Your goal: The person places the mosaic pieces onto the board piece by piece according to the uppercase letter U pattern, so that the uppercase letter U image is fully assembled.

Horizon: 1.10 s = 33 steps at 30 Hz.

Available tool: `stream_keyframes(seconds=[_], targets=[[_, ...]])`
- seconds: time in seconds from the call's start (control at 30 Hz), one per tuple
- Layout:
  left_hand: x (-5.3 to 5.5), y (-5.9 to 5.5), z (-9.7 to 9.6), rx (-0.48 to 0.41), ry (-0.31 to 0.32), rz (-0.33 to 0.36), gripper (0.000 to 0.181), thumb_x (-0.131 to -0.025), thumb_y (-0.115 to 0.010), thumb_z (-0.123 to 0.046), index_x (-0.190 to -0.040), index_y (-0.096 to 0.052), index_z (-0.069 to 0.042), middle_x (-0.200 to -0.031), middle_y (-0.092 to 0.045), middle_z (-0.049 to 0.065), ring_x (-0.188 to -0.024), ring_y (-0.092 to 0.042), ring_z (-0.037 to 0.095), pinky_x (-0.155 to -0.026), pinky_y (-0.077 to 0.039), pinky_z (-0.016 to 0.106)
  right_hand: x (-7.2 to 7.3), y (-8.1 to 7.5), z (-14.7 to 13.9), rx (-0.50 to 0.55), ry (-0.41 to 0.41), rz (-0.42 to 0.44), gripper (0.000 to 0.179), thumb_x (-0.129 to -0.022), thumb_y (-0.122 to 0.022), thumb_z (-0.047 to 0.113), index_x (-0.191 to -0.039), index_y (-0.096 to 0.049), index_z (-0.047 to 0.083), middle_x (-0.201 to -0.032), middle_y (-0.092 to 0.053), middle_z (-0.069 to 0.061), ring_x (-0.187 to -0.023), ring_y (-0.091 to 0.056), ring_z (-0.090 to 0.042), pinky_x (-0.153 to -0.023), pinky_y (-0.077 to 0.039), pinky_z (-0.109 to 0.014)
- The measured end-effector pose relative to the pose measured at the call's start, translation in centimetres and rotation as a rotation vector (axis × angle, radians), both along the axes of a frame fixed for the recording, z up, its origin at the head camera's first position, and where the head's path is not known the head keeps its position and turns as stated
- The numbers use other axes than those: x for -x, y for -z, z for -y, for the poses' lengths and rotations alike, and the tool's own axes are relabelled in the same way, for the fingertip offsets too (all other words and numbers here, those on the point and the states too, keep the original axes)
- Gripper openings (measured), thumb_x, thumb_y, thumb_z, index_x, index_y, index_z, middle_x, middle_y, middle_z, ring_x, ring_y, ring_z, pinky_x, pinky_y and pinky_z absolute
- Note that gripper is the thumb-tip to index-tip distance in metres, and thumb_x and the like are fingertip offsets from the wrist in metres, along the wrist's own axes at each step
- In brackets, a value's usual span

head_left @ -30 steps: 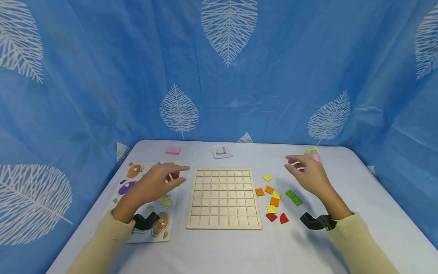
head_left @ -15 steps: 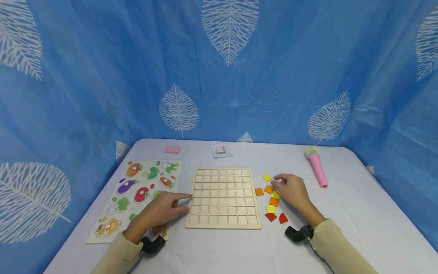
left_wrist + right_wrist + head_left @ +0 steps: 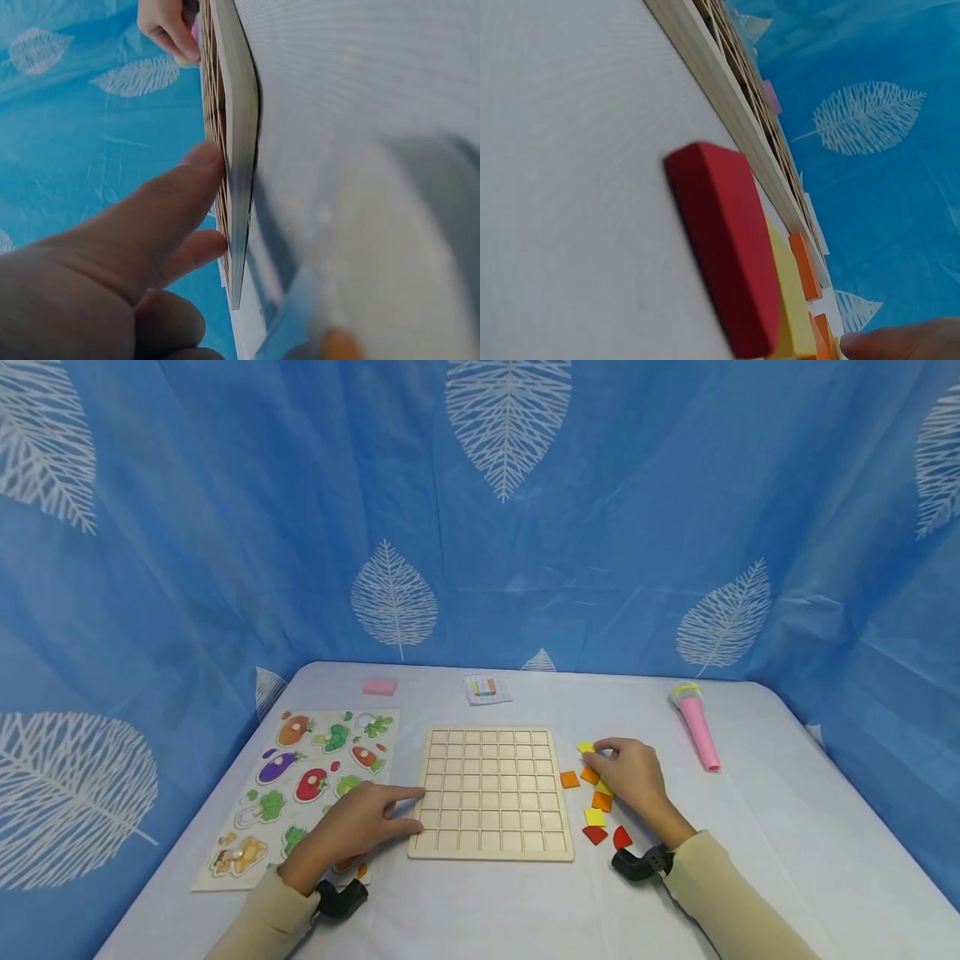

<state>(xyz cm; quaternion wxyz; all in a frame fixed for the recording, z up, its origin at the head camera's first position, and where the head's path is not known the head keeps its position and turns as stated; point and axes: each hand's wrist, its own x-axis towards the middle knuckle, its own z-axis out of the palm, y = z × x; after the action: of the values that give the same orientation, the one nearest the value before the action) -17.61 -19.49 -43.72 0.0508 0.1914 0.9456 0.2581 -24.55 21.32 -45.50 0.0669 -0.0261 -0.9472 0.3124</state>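
A wooden grid board [image 3: 491, 793] lies flat at the middle of the table. At its left edge is my left hand [image 3: 363, 817], index finger and thumb stretched out and touching the rim; the left wrist view shows the thumb [image 3: 161, 199] against the board's side. My right hand [image 3: 633, 772] pinches a yellow square tile [image 3: 585, 747] at the top of a loose group, between thumb and index finger. Below lie orange tiles [image 3: 570, 779], another yellow tile [image 3: 595, 817] and two red rounded-corner pieces [image 3: 622, 837]. The right hand hides the green tiles.
A vegetable puzzle board [image 3: 277, 810] lies left, partly under the left forearm. Along the back are a pink block [image 3: 380, 687] and a small pattern card [image 3: 487, 690]. Far right lies a pink toy microphone [image 3: 699, 731]. Blue curtain [image 3: 480, 568] hangs behind the table.
Both hands have come down and nearer to me. The left hand has reached the board's left edge. The right hand has moved left over the green tiles and taken hold of the upper yellow tile.
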Motion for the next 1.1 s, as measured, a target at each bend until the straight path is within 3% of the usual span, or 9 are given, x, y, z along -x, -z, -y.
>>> stream_keyframes(seconds=[0.33, 0.73, 1.1], targets=[[-0.28, 0.28, 0.03, 0.015, -0.014, 0.025, 0.051, -0.088, -0.08, -0.041, -0.134, -0.071, -0.021, -0.054, -0.038, -0.009, -0.049, -0.031, 0.007, -0.048, -0.029, 0.024, -0.16, 0.65, -0.15, -0.039, -0.009, -0.037, 0.039, -0.093, -0.075, 0.026, -0.12, -0.073, -0.001, -0.06, -0.053, -0.002, -0.055, -0.05, -0.017, -0.052, -0.04, -0.028], [-0.55, -0.22, -0.15, -0.019, -0.021, 0.079, 0.052, -0.093, -0.076, -0.038, -0.14, -0.066, -0.019, -0.054, -0.039, -0.007, -0.046, -0.032, 0.008, -0.045, -0.03, 0.025, 0.07, 0.58, -0.3, -0.058, -0.019, -0.04, 0.035, -0.094, -0.075, 0.024, -0.117, -0.074, -0.002, -0.074, -0.067, -0.004, -0.06, -0.055, -0.017, -0.057, -0.045, -0.03], [-0.62, -0.15, -0.16, -0.012, -0.034, 0.072, 0.051, -0.093, -0.076, -0.038, -0.14, -0.066, -0.021, -0.057, -0.042, -0.007, -0.047, -0.037, 0.009, -0.046, -0.032, 0.026, -0.01, 0.56, -0.25, -0.066, -0.022, -0.058, 0.034, -0.093, -0.075, 0.024, -0.115, -0.075, -0.002, -0.071, -0.064, -0.004, -0.059, -0.053, -0.018, -0.056, -0.043, -0.03]])
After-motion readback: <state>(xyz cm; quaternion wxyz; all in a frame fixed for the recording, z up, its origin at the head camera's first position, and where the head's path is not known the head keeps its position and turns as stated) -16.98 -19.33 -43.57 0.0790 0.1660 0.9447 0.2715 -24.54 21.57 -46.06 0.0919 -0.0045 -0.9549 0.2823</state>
